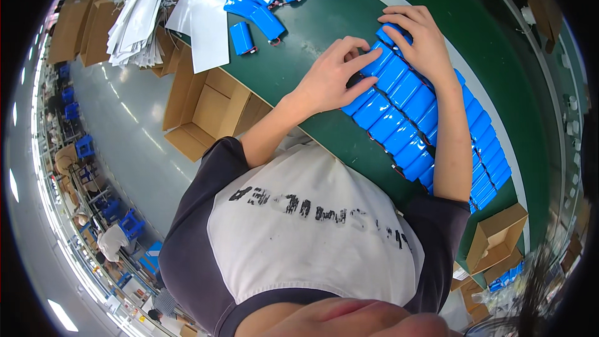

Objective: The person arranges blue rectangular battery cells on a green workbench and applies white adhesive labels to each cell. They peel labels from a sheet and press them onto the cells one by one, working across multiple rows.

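Blue shrink-wrapped battery packs [404, 89] with thin wires lie side by side in rows on the green table. My left hand [337, 75] is at the rows' far left end, thumb and fingers apart around the edge of a pack; no pack is lifted in it. At the far end of the rows, my right hand [422, 42] curls over an end pack [383, 33], thumb on one side and fingers on the other. My right forearm crosses the rows and hides some packs. Loose packs [267, 23] with red and black leads lie in a pile at the far left.
White sheets [209, 25] lie over the table's left edge. An open cardboard box [215, 103] stands beside that edge, below a stack of white paper [140, 19]. Another open carton [497, 237] is at the near right. A pale strip [477, 87] runs along the green surface [315, 131].
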The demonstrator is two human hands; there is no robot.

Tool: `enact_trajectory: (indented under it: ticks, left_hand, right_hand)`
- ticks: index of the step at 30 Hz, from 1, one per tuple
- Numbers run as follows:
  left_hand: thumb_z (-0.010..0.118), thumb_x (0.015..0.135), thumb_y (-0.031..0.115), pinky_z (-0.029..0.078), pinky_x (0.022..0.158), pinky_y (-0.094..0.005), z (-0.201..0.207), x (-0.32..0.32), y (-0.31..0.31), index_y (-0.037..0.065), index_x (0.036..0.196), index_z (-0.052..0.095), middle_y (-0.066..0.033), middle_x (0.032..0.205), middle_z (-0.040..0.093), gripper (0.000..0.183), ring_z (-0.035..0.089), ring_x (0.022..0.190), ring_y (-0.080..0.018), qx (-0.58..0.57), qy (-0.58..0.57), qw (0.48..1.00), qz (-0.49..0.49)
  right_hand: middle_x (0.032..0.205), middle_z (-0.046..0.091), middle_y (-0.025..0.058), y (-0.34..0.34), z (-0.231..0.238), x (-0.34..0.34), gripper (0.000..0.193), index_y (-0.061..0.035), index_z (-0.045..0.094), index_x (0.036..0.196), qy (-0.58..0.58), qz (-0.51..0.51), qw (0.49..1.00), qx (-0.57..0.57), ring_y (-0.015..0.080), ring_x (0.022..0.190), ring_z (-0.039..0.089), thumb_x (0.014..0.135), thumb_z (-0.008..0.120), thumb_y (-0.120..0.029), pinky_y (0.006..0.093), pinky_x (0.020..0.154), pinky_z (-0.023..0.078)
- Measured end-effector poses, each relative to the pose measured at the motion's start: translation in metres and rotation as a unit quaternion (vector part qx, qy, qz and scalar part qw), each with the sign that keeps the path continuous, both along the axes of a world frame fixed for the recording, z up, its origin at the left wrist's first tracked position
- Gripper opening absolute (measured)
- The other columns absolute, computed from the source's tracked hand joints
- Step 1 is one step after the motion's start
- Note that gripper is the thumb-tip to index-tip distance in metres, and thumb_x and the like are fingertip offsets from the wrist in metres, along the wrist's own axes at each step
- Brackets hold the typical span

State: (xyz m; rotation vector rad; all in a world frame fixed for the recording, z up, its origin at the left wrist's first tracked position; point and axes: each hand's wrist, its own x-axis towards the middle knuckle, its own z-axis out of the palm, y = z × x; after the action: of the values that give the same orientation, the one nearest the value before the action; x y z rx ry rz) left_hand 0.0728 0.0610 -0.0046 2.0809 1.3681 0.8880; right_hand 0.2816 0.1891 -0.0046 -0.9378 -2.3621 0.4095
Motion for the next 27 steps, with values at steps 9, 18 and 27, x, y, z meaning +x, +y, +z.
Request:
enact_trajectory:
  ticks: [9,18,27]
  left_hand:
    - [0.075,0.09,0.029,0.037,0.117,-0.0553,-0.003,0.027,-0.038,0.01,0.15,0.049,-0.0205,0.155,0.038,0.068,0.032,0.147,-0.0475,0.041,0.041,0.998,0.03]
    - [0.081,0.08,0.028,0.029,0.115,-0.0612,0.004,-0.064,-0.001,0.015,0.13,0.064,-0.0144,0.145,0.051,0.054,0.043,0.14,-0.0379,0.229,0.163,0.92,0.274]
    - [0.082,0.083,0.033,0.039,0.109,-0.0484,-0.002,-0.08,-0.02,0.014,0.132,0.067,-0.0127,0.135,0.057,0.054,0.052,0.127,-0.035,0.128,0.18,0.955,0.199]
  right_hand:
    - [0.12,0.071,0.0009,-0.001,0.004,-0.001,0.02,-0.0115,0.077,0.107,-0.001,0.031,1.0,0.004,0.0256,0.117,0.06,0.092,0.071,-0.023,0.0384,0.1,0.05]
    - [0.128,0.066,0.0084,-0.014,0.035,-0.024,0.032,-0.0103,0.072,0.121,0.048,0.07,0.996,-0.009,0.0318,0.119,0.06,0.09,0.073,-0.02,0.0417,0.102,0.049]
    - [0.142,0.06,0.0079,0.048,0.005,-0.145,0.052,-0.0125,0.063,0.138,0.005,0.179,0.977,0.118,0.0352,0.134,0.05,0.089,0.076,-0.027,0.0468,0.111,0.045]
